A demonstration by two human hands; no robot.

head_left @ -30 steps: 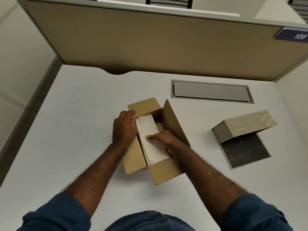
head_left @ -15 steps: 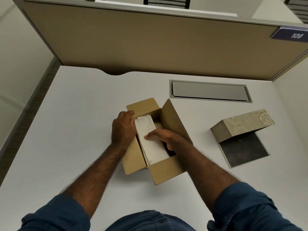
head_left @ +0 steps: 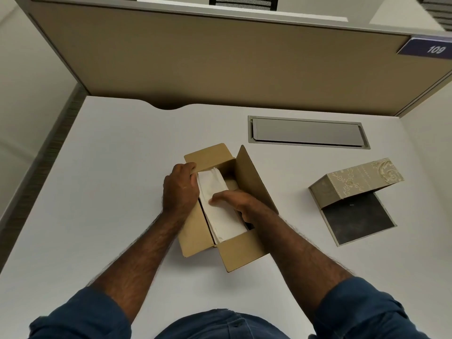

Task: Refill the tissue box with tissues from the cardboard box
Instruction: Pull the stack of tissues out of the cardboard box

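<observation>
An open brown cardboard box (head_left: pixel 242 253) sits at the middle of the white desk, flaps spread. A white stack of tissues (head_left: pixel 221 216) stands on edge inside it, against the left wall. My left hand (head_left: pixel 179 189) clasps the box's left wall and the far end of the stack. My right hand (head_left: pixel 241 204) reaches into the box, thumb over the stack's top edge and fingers hidden down its right side. The patterned beige tissue box (head_left: pixel 354 181) lies open to the right, tipped up from its dark base panel (head_left: pixel 354 220).
A grey cable hatch (head_left: pixel 307 132) is set in the desk behind the boxes. A tan partition wall (head_left: pixel 220 59) closes the back, with a plate numbered 109 at the right. The desk's left edge drops to the floor.
My right hand has slid deeper into the cardboard box beside the tissues, and its thumb has crept left over the stack. My left hand has kept its hold.
</observation>
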